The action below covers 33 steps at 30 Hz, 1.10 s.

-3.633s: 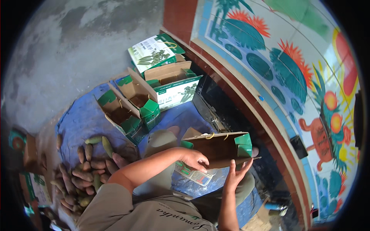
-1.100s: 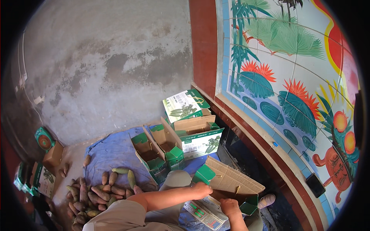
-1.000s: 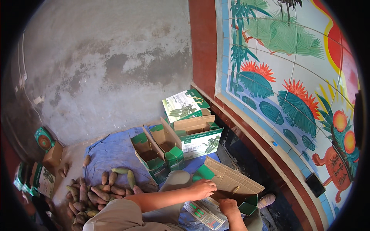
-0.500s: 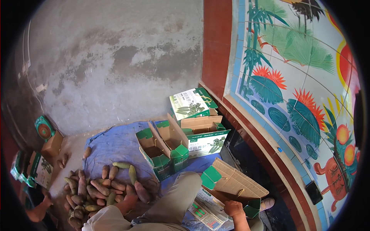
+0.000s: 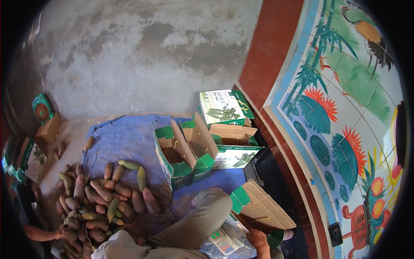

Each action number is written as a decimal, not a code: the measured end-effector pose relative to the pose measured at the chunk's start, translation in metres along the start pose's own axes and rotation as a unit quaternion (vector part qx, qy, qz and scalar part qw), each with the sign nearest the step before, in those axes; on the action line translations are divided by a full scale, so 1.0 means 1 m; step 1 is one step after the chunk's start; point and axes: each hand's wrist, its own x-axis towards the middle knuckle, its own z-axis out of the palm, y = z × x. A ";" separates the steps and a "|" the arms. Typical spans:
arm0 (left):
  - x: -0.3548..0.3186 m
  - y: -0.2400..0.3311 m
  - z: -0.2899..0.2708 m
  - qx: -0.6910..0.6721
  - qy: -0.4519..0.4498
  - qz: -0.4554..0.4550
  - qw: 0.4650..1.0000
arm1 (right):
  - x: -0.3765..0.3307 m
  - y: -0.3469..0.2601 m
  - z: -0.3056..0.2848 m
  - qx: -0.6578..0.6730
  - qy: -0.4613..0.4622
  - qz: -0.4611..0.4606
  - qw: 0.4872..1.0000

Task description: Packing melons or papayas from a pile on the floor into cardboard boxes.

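My right hand is closed on the near edge of an open cardboard box with green flaps, low at the right. Beside that hand lies a digital scale with green displays and a keypad, partly covered by the box. My left hand is out of sight. Near my bent knees, a heap of long root vegetables, mostly reddish-brown with some green, spreads at the left. Another person's hand reaches to the heap's left edge.
Open green-and-white boxes stand on a blue tarp, and a closed box rests on another behind them. A green round-dial scale sits on a brown carton at far left. A tiled, painted wall runs along the right.
The view has shifted, and more of the heap shows. My left hand, earlier at the heap, has gone from sight. The other person's hand has moved right to the heap. My right hand stays at the box.
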 end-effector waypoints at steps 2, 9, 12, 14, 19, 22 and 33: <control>-0.002 -0.003 0.009 -0.012 0.013 -0.011 1.000 | -0.002 -0.002 -0.002 0.007 0.008 -0.004 1.000; -0.064 -0.001 0.069 -0.094 0.035 -0.097 0.990 | -0.001 0.002 0.003 -0.017 0.041 -0.029 0.999; -0.046 0.009 0.057 -0.126 0.074 -0.133 0.980 | -0.002 0.008 0.004 -0.006 0.066 -0.045 0.997; -0.031 0.004 0.051 -0.149 -0.001 -0.135 0.980 | -0.002 0.006 0.000 0.019 0.059 -0.051 0.997; -0.032 0.013 0.027 -0.208 -0.115 -0.195 0.952 | 0.000 -0.012 -0.011 0.024 0.019 -0.030 0.999; -0.035 0.010 0.029 -0.231 -0.090 -0.217 0.944 | -0.001 -0.008 -0.008 0.030 0.016 -0.030 0.999; -0.034 -0.075 0.012 -0.272 0.067 -0.465 0.839 | -0.001 0.004 0.000 0.037 0.020 -0.019 0.999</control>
